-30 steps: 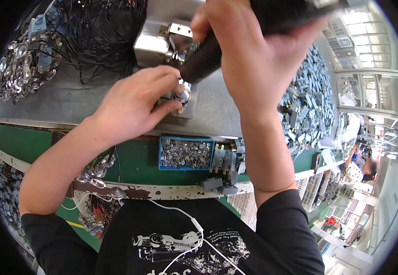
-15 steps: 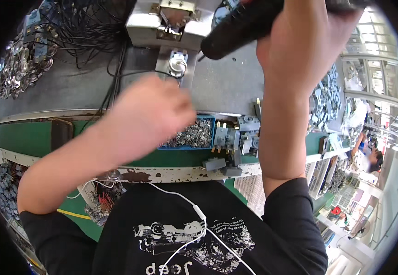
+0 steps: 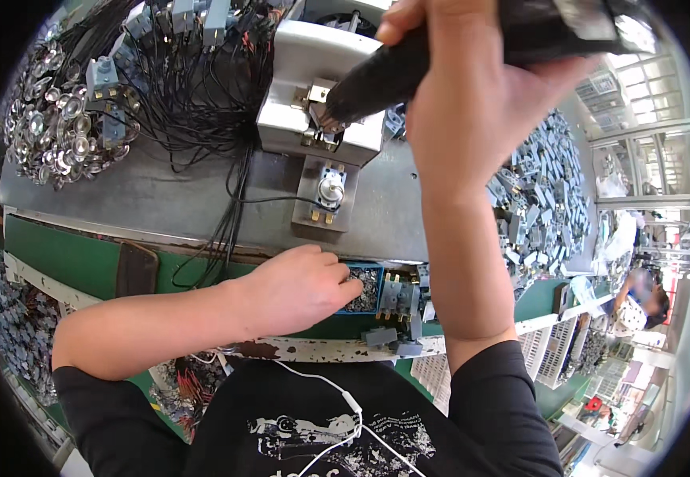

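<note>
My right hand (image 3: pixel 464 95) is wrapped round a black power screwdriver (image 3: pixel 384 83), raised and slanting with its nose toward a metal fixture (image 3: pixel 321 119) at the back. My left hand (image 3: pixel 305 288) lies at the blue tray (image 3: pixel 380 290) of small metal pieces, its fingers curled over the tray's left part. What those fingers pinch, if anything, is hidden. Beyond the left hand, a grey switch-like part (image 3: pixel 330 189) with a round metal knob and brass-coloured tabs sits on a metal block (image 3: pixel 309 221). A black cable (image 3: pixel 273 199) runs to it from the left.
Round metal discs (image 3: pixel 51 143) and black cables (image 3: pixel 194 119) are heaped at the back left. Grey parts with brass tabs (image 3: pixel 396 296) stand right of the tray. Many grey parts (image 3: pixel 543 199) cover the right side. A person (image 3: pixel 639 302) is far off at the right.
My left hand has come down from near the metal block to the blue tray. The screwdriver has swung away from the grey part toward the fixture. The view has shifted too.
</note>
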`<state>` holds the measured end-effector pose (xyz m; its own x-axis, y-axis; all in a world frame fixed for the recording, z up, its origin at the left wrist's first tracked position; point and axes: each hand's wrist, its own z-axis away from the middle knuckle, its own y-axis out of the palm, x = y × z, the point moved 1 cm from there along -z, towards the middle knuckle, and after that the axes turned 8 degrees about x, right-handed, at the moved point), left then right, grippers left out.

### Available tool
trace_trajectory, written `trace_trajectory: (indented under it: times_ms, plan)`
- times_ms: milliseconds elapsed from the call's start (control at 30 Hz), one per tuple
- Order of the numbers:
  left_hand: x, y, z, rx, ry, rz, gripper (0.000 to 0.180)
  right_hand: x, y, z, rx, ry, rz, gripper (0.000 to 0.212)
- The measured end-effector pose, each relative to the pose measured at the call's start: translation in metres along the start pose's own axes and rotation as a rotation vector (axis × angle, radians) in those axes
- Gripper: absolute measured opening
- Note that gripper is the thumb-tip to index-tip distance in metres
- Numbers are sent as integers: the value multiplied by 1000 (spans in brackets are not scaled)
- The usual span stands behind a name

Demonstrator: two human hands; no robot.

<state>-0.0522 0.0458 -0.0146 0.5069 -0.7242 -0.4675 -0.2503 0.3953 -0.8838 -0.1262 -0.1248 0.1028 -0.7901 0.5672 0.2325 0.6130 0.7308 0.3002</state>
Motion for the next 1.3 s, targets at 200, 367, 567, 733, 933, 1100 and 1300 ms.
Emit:
trace_trajectory:
  times_ms: [200, 367, 567, 733, 933, 1100, 1300]
  plan:
    - [1, -8, 7, -35, -33, 111, 11, 6, 47, 13, -268, 235, 625, 65]
    - [1, -25, 10, -62, -15, 143, 10, 14, 38, 5, -51, 534, 516, 69]
    - [34, -63, 20, -510, -256, -28, 9, 31, 30, 20, -127, 635, 596, 60]
    - [41, -49, 10, -500, -246, -99, 12, 51, 17, 27, -131, 648, 634, 52]
    - [45, -43, 6, -463, -276, -114, 17, 66, 7, 33, -112, 637, 651, 41]
    - [44, -41, 8, -469, -314, -53, 21, 72, 6, 34, -83, 617, 640, 32]
    - [44, -40, 7, -482, -314, -56, 26, 76, 7, 36, -37, 598, 630, 24]
